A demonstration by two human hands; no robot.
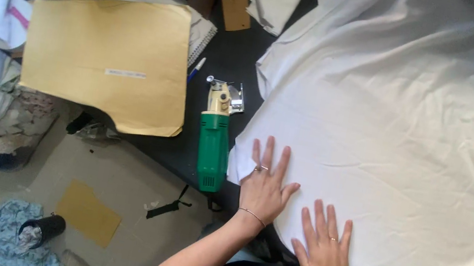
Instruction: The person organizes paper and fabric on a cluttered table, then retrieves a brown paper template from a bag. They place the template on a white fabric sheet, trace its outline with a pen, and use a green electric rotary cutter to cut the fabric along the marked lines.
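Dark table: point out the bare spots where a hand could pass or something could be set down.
Bare dark table shows in a strip between the tan paper pattern and the white fabric, partly taken by the green electric cutter and a pen. The top left corner is crowded with cloth and scraps. Both hands, left and right, lie flat on the fabric.

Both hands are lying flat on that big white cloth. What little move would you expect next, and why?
Probably a sweep of both palms outward across the white fabric to flatten it. The left hand and right hand lie flat, fingers spread, near its edge, and creases run across the cloth ahead of them. The green electric cutter lies untouched on the dark table beside it.
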